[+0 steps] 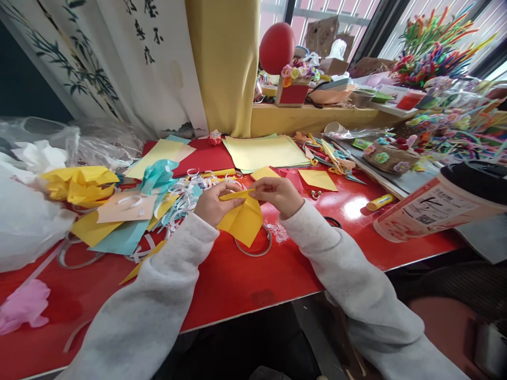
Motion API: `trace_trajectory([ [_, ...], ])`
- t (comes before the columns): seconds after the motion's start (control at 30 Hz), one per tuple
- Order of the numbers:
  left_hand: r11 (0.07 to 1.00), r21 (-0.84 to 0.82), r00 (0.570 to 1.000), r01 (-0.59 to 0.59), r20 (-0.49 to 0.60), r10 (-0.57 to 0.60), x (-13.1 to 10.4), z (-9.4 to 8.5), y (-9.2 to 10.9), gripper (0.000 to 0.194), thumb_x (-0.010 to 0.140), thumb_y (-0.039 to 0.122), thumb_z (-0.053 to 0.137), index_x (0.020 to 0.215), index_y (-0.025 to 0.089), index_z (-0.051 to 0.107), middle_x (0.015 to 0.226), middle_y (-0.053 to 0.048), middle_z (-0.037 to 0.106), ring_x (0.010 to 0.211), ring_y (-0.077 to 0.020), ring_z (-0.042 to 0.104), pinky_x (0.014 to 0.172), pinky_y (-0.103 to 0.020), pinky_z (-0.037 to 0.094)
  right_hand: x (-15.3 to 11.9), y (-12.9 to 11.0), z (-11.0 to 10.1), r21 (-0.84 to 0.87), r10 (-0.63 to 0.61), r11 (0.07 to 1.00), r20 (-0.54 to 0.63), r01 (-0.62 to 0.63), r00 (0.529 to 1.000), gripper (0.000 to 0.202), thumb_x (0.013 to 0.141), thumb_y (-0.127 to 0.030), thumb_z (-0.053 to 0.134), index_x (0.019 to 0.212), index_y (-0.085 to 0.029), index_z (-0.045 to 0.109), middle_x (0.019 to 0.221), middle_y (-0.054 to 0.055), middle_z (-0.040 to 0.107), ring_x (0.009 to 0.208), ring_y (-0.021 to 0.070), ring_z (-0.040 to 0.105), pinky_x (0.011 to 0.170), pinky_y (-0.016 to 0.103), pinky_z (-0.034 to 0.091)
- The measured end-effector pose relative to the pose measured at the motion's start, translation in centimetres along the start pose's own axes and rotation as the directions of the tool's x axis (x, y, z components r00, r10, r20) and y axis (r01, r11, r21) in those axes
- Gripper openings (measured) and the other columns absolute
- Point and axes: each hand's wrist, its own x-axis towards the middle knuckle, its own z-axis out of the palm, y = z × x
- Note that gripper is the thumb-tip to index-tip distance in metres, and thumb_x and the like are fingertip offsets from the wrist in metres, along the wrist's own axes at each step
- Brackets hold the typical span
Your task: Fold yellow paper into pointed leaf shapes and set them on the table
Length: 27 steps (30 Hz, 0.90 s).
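Note:
A piece of yellow paper (244, 220) hangs between my two hands above the red table, its upper edge folded over. My left hand (216, 203) pinches that folded edge from the left. On the other side, my right hand (279, 194) pinches the same edge near its right end, the fingertips almost meeting the left ones. Beneath the paper lies a metal ring (261, 250), partly hidden by it. Just beyond my hands are a small yellow square of paper (317, 180) and red paper (291, 177).
Paper scraps and shredded strips (180, 203) heap up on the left, beside a white plastic bag (27, 216). A stack of pale yellow sheets (265, 152) and several scissors (330, 153) lie at the back. A large lidded cup (439, 203) and a glue stick (379, 202) are at right.

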Motion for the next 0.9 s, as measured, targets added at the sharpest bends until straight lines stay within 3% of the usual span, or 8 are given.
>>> trace_trajectory([
  [0.1,0.989,-0.135,0.998,0.058,-0.008,-0.059,-0.1,-0.1,0.9,0.031,0.059,0.023,0.062,0.089,0.018,0.06,0.085,-0.002,0.062,0.067,-0.0121,0.056,0.058,-0.023,0.045,0.1,-0.2,-0.2,0.046,0.028,0.999,-0.041,-0.026,0.999,0.019,0.056,-0.022,0.065,0.068,-0.01,0.057,0.058,0.0,0.058,0.054,0.0084,0.055,0.054,0.024,0.049],
  [0.23,0.974,-0.192,0.991,0.119,-0.039,-0.129,-0.2,-0.4,1.4,0.038,0.057,0.022,0.064,0.095,0.018,0.06,0.086,-0.002,0.063,0.067,-0.0129,0.057,0.059,-0.025,0.047,0.1,-0.4,-0.4,0.081,0.067,0.994,0.021,-0.069,0.998,0.018,0.055,-0.022,0.067,0.061,-0.012,0.053,0.057,-0.001,0.059,0.053,0.0077,0.056,0.053,0.023,0.05],
  [0.37,0.975,-0.191,0.991,0.114,-0.046,-0.124,-0.2,-0.5,1.3,0.026,0.058,0.021,0.064,0.083,0.017,0.065,0.083,-0.002,0.064,0.072,-0.0141,0.057,0.064,-0.027,0.048,0.2,-0.4,-0.8,0.055,0.057,0.997,0.066,-0.061,0.996,0.019,0.056,-0.024,0.066,0.064,-0.011,0.055,0.053,-0.001,0.058,0.048,0.0069,0.054,0.052,0.023,0.05],
  [0.53,0.968,-0.201,0.988,0.148,0.065,-0.137,-0.1,-0.7,1.3,0.024,0.059,0.021,0.063,0.083,0.018,0.066,0.084,-0.004,0.065,0.079,-0.0157,0.057,0.07,-0.027,0.045,0.2,-0.1,-1.0,0.07,0.01,0.997,0.073,-0.015,0.997,0.023,0.058,-0.024,0.064,0.078,-0.013,0.058,0.05,-0.003,0.055,0.045,0.0068,0.052,0.051,0.024,0.048],
  [0.7,0.958,-0.214,0.958,0.192,0.254,-0.135,-0.1,-1.1,1.8,0.033,0.061,0.031,0.063,0.091,0.018,0.064,0.092,-0.006,0.064,0.086,-0.0196,0.056,0.074,-0.03,0.043,0.3,0.2,-1.1,0.065,-0.01,0.998,0.042,0.007,0.999,0.016,0.06,-0.022,0.062,0.071,-0.012,0.059,0.053,-0.002,0.057,0.046,0.0059,0.052,0.051,0.023,0.048],
  [0.8,0.962,-0.194,0.965,0.192,0.215,-0.149,-0.2,-1.1,1.9,0.033,0.062,0.037,0.061,0.089,0.017,0.064,0.095,-0.007,0.063,0.087,-0.0204,0.056,0.074,-0.031,0.044,0.4,0.2,-1.2,0.071,-0.015,0.997,0.058,0.011,0.998,0.015,0.061,-0.021,0.061,0.072,-0.011,0.06,0.056,0.0,0.059,0.047,0.0064,0.053,0.051,0.024,0.048],
  [0.9,0.975,-0.161,0.98,0.152,0.153,-0.127,-0.2,-0.9,1.5,0.03,0.061,0.031,0.063,0.088,0.017,0.063,0.089,-0.007,0.065,0.084,-0.0186,0.058,0.073,-0.03,0.046,0.4,0.0,-1.0,0.077,0.008,0.997,0.078,-0.014,0.997,0.015,0.06,-0.02,0.061,0.073,-0.011,0.059,0.058,0.0,0.059,0.051,0.0071,0.054,0.054,0.025,0.048],
])
